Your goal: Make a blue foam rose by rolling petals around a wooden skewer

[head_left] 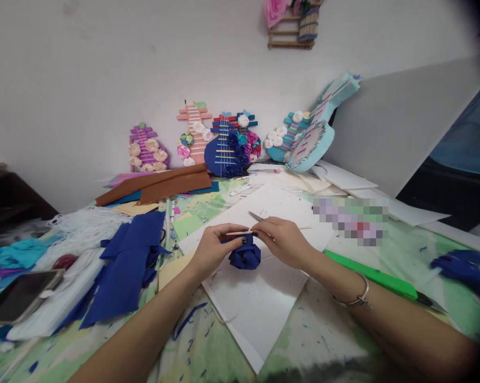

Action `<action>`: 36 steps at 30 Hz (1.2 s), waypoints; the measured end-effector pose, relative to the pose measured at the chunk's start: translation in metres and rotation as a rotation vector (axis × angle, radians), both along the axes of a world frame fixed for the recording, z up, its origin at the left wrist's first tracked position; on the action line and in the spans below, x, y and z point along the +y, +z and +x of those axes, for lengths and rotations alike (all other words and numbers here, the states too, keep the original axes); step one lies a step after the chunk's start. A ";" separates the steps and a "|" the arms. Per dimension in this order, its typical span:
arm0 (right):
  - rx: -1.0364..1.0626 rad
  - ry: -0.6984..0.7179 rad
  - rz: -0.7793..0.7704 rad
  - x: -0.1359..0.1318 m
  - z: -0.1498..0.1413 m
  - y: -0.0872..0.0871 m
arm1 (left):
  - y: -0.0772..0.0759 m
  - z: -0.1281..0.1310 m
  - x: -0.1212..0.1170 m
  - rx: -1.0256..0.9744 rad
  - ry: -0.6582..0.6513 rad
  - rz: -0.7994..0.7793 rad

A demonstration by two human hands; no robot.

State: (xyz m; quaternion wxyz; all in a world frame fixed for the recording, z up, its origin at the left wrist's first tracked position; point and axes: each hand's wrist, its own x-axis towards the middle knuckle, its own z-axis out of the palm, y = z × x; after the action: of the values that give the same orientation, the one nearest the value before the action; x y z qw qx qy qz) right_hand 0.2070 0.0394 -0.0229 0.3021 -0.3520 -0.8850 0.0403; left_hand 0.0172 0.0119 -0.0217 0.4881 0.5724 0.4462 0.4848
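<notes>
Above a white sheet, my left hand point(212, 249) is closed on a dark blue crepe-paper flower point(245, 258), its thumb pressed against the top. A thin wooden stick point(238, 233) lies across the flower between both hands, and its far end shows past my right hand. My right hand point(283, 239) is closed, its fingertips pinching the stick close to the flower. Beyond those fingers a pointed metal tip point(256, 216) sticks out; whether it is held or lies on the paper I cannot tell.
Dark blue sheets point(124, 266), a phone point(18, 298) and white cord point(80, 229) lie left. On the right are a green utility knife point(371, 276), blade exposed, and a blue glue gun point(463, 268). Decorated guitar shapes point(220, 151) lean on the wall.
</notes>
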 end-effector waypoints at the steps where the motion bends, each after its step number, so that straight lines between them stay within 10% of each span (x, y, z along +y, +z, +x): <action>1: 0.003 -0.002 0.010 0.000 0.000 -0.001 | 0.000 0.000 0.000 -0.001 -0.004 -0.011; 36: 0.119 -0.091 0.046 -0.012 -0.010 0.000 | -0.002 0.007 -0.005 0.085 0.102 0.141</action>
State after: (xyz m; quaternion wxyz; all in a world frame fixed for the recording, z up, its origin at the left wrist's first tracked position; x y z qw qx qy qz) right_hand 0.1973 0.0272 -0.0232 0.3635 -0.3818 -0.8493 0.0271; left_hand 0.0244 0.0069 -0.0241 0.4019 0.6018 0.4600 0.5145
